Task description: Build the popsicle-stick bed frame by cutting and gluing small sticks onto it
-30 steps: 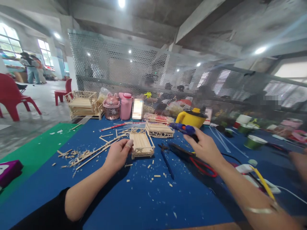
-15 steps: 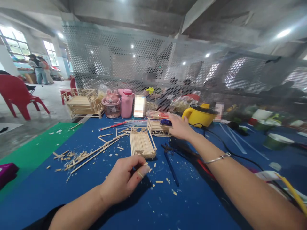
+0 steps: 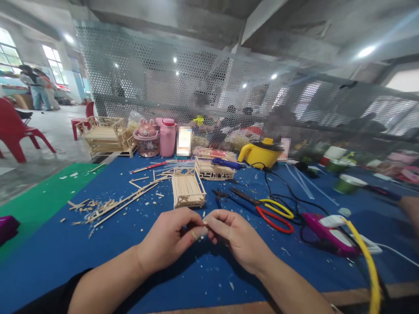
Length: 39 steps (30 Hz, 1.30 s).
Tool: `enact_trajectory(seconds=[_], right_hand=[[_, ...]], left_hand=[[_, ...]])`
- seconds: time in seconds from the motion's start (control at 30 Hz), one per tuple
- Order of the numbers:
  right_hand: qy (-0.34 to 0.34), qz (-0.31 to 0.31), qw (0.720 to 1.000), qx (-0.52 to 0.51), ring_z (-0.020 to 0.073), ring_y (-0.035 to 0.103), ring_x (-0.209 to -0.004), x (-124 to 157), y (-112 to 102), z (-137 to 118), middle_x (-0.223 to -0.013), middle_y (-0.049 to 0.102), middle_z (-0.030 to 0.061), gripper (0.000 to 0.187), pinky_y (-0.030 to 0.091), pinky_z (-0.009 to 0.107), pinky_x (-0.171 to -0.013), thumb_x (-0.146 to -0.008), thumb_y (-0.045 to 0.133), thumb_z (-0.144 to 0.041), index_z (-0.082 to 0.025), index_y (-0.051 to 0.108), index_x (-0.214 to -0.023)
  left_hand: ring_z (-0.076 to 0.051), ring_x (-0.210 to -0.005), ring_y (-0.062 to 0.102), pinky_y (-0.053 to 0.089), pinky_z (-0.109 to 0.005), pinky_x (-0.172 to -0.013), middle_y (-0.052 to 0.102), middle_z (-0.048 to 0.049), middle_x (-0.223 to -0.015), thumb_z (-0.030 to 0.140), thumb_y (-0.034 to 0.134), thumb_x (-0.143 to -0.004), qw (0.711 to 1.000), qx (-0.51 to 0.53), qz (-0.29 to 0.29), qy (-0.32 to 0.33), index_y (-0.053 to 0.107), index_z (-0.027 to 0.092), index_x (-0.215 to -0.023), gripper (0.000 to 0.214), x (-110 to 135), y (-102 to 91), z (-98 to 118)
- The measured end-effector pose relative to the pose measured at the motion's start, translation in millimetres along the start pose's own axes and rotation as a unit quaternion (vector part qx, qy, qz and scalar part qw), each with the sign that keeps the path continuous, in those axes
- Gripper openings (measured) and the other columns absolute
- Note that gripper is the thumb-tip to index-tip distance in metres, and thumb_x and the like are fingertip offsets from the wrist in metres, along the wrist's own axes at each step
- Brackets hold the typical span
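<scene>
My left hand (image 3: pixel 175 233) is closed in a pinch on a small pale piece of wooden stick, mostly hidden by the fingers. Against its fingertips, my right hand (image 3: pixel 240 240) is pinched too; what lies between its fingers is too small to make out. Just beyond both hands stands a little stick-built bed (image 3: pixel 188 189) with a slatted top and low rails. Behind it to the right is a second small stick model (image 3: pixel 214 172), with a blue glue gun (image 3: pixel 225 163) lying across its top.
Scissors (image 3: pixel 275 213) with red and yellow handles and dark pliers (image 3: pixel 229 198) lie right of the bed. Loose sticks (image 3: pixel 124 205) and scraps are scattered left. A purple power strip (image 3: pixel 330 235), black cables, a yellow pot (image 3: pixel 262 153) and a pink flask (image 3: pixel 167 137) stand around. Another person's arm (image 3: pixel 409 207) shows far right.
My right hand has left the glue gun on the stick model and come back to meet my left hand. The view has shifted slightly, and the scissors now show fully.
</scene>
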State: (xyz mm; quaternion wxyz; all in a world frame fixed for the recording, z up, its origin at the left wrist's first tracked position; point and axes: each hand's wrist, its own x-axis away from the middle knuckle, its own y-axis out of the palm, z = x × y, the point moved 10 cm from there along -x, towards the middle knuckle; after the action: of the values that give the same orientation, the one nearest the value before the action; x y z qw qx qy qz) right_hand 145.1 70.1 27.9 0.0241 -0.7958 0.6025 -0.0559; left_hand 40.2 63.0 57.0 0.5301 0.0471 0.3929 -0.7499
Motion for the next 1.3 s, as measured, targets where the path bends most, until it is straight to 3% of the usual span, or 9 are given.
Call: enact_trajectory(seconds=[0.2, 0.33, 0.47, 0.57, 0.6, 0.8, 0.93, 1.07, 1.3], right_hand=[[0.044, 0.027, 0.980, -0.193, 0.0055, 0.038, -0.049, 3.6, 16.8, 21.6, -0.052, 0.045, -0.0058, 0.037, 0.032, 0.019, -0.051, -0.067, 0.071, -0.047, -0.016, 0.053, -0.062], [-0.006, 0.079, 0.996, -0.028, 0.0078, 0.040, -0.049, 7.8, 9.2, 7.1, -0.056, 0.048, -0.0046, 0.036, 0.034, 0.021, -0.050, -0.076, 0.060, -0.051, -0.018, 0.053, -0.066], [-0.110, 0.148, 0.933, 0.309, 0.0155, 0.057, -0.072, 10.2, -42.2, -21.8, -0.076, 0.063, 0.0009, 0.029, 0.045, 0.026, -0.067, -0.085, 0.048, -0.046, -0.020, 0.060, -0.082], [-0.035, 0.237, 0.770, 0.592, 0.0225, 0.060, -0.095, 7.4, -121.3, -14.9, -0.102, 0.066, 0.0103, 0.030, 0.045, 0.035, -0.084, -0.089, 0.038, -0.030, -0.017, 0.059, -0.104], [-0.008, 0.252, 0.746, 0.616, 0.0275, 0.059, -0.101, 6.1, -148.0, -9.4, -0.110, 0.064, 0.0173, 0.034, 0.042, 0.041, -0.088, -0.085, 0.042, -0.024, -0.012, 0.057, -0.112], [0.019, 0.148, 0.744, 0.651, 0.0272, 0.060, -0.106, -5.4, -205.6, 17.2, -0.117, 0.064, 0.0143, 0.046, 0.046, 0.036, -0.088, -0.076, 0.050, -0.024, -0.015, 0.056, -0.121], [-0.010, 0.166, 0.747, 0.644, 0.0288, 0.059, -0.108, 6.4, -198.6, 0.4, -0.121, 0.061, 0.0150, 0.057, 0.046, 0.038, -0.088, -0.076, 0.050, -0.029, -0.014, 0.046, -0.131], [0.008, 0.224, 0.801, 0.555, 0.0260, 0.066, -0.083, 30.3, -177.1, -12.2, -0.095, 0.070, 0.0069, 0.050, 0.051, 0.034, -0.072, -0.070, 0.062, -0.050, -0.021, 0.057, -0.110], [-0.071, 0.051, 0.895, 0.438, 0.0147, 0.059, -0.069, 45.0, -48.7, -22.7, -0.081, 0.064, -0.0011, 0.028, 0.049, 0.026, -0.065, -0.081, 0.055, -0.041, -0.023, 0.053, -0.101]], left_hand=[[-0.017, -0.071, 0.061, 0.047, -0.024, -0.056, 0.068, -0.0056, -0.079, 0.037, 0.061, -0.079, 0.988, 0.126, 0.074, -0.058, 0.069, 0.021, -0.087, 0.019, 3.6, -7.5, -8.2], [-0.017, -0.073, 0.059, 0.047, -0.028, -0.066, 0.066, -0.0058, -0.076, 0.034, 0.059, -0.081, 0.986, 0.137, 0.086, -0.039, 0.070, 0.021, -0.079, 0.018, 2.1, -11.5, -4.8], [-0.015, -0.069, 0.054, 0.045, -0.024, -0.060, 0.061, -0.0036, -0.079, 0.035, 0.056, -0.082, 0.979, 0.159, 0.081, -0.098, 0.064, 0.019, -0.082, 0.018, 3.7, -4.9, -18.9], [-0.011, -0.060, 0.046, 0.042, -0.021, -0.051, 0.051, 0.0002, -0.073, 0.038, 0.048, -0.085, 0.961, 0.223, 0.044, -0.156, 0.053, 0.019, -0.080, 0.020, 5.3, 9.8, -28.0], [-0.011, -0.058, 0.044, 0.042, -0.020, -0.049, 0.048, 0.0012, -0.072, 0.040, 0.046, -0.086, 0.954, 0.248, 0.029, -0.168, 0.049, 0.019, -0.080, 0.022, 5.4, 14.6, -28.4], [-0.009, -0.055, 0.044, 0.042, -0.022, -0.050, 0.045, 0.0021, -0.071, 0.047, 0.039, -0.090, 0.933, 0.315, -0.019, -0.172, 0.043, 0.019, -0.079, 0.030, 3.7, 25.5, -22.1], [-0.009, -0.056, 0.046, 0.041, -0.023, -0.055, 0.047, 0.0016, -0.069, 0.048, 0.038, -0.091, 0.933, 0.315, -0.023, -0.172, 0.044, 0.017, -0.077, 0.034, 4.0, 25.6, -24.0], [-0.009, -0.059, 0.045, 0.040, -0.024, -0.059, 0.047, 0.0016, -0.068, 0.047, 0.041, -0.091, 0.932, 0.324, -0.025, -0.162, 0.046, 0.016, -0.076, 0.034, 2.8, 25.7, -22.9], [-0.009, -0.062, 0.045, 0.041, -0.025, -0.062, 0.048, 0.0018, -0.070, 0.046, 0.047, -0.088, 0.919, 0.355, -0.022, -0.168, 0.047, 0.016, -0.077, 0.032, 2.9, 27.6, -22.7]])
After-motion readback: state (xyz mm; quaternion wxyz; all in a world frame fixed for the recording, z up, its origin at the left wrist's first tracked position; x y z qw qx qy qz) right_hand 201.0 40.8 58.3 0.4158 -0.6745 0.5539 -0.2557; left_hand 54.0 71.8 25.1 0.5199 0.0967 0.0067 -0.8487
